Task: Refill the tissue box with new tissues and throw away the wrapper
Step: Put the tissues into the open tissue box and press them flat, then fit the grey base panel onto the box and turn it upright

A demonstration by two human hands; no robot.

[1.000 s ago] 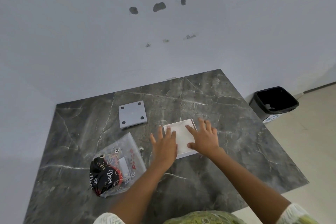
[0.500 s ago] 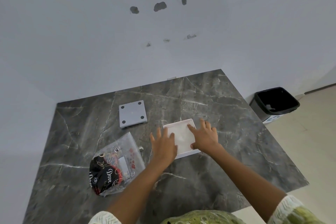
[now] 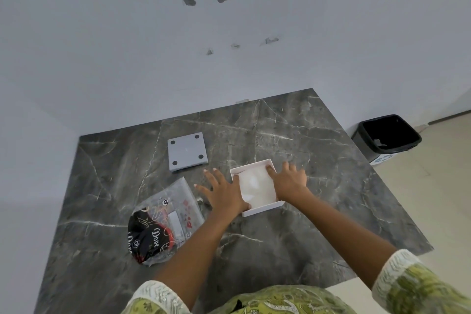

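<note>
Tissues (image 3: 256,186) sit in the box (image 3: 265,208), both spread hands (image 3: 224,192) (image 3: 289,181) pressing its sides; lid (image 3: 187,151) and wrapper (image 3: 163,224) remain on the desk (image 3: 305,224).

One head-worn view looks steeply down and forward over the marble table (image 3: 254,250) toward the wall (image 3: 229,71)

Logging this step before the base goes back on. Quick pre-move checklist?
1. Tissues seated inside white box: ok.
2. Left hand and right hand bracing the box sides: ok.
3. Grey base plate on table, unobstructed: ok.
4. Wrapper binned: not ok, lies on table.
5. Bin open: ok.
6. Tissues below rim everywhere: cannot tell.
</note>
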